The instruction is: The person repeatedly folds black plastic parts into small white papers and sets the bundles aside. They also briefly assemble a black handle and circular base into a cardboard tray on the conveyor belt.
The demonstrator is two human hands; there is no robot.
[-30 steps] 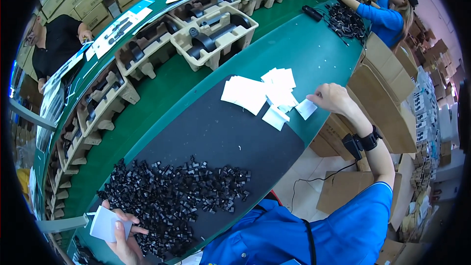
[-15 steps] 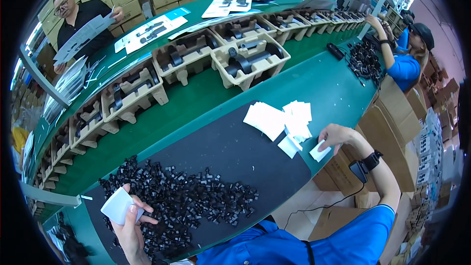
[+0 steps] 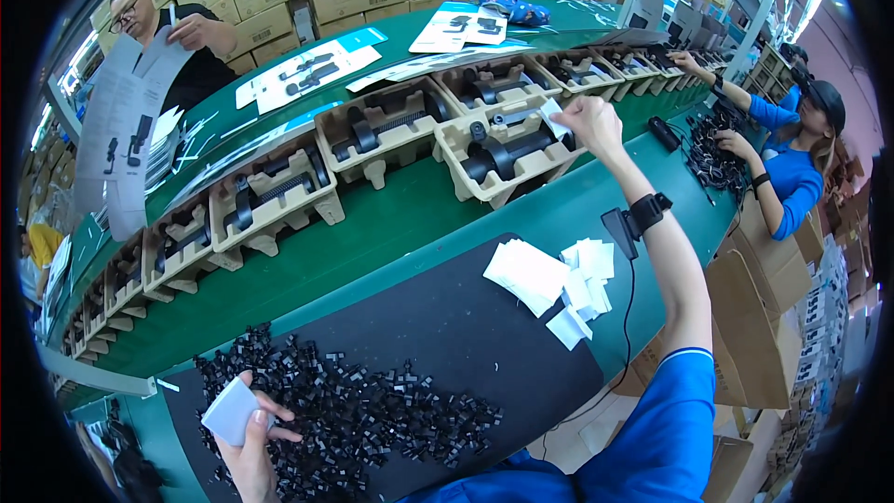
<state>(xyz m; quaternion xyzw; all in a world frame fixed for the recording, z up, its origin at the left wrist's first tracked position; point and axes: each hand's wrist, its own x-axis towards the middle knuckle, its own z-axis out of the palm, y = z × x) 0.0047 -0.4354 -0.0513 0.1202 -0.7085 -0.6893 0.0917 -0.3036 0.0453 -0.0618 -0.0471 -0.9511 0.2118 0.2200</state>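
My left hand (image 3: 251, 455) is closed on a folded white paper (image 3: 229, 412), held over a heap of small black plastic clips (image 3: 363, 401) on a dark mat. With my right arm stretched out, my right hand (image 3: 594, 128) pinches a small white paper slip (image 3: 557, 119). That slip is over the right end of a beige moulded pulp tray (image 3: 484, 188), which holds black cylindrical parts (image 3: 503, 160). Whether the slip touches the tray I cannot tell. White papers (image 3: 526, 272) lie in a loose pile at the mat's right end.
A row of similar trays (image 3: 270, 200) runs along the green line behind. Across it, a person (image 3: 182, 47) in black handles printed sheets. At the right, a person (image 3: 792, 144) in blue works at a heap of black cables (image 3: 717, 154). Cardboard boxes (image 3: 745, 326) stand at the right.
My right hand has moved from beside the paper pile up and away to the tray, carrying the slip. My left hand stays nearly in place. The person in black has lowered a sheet.
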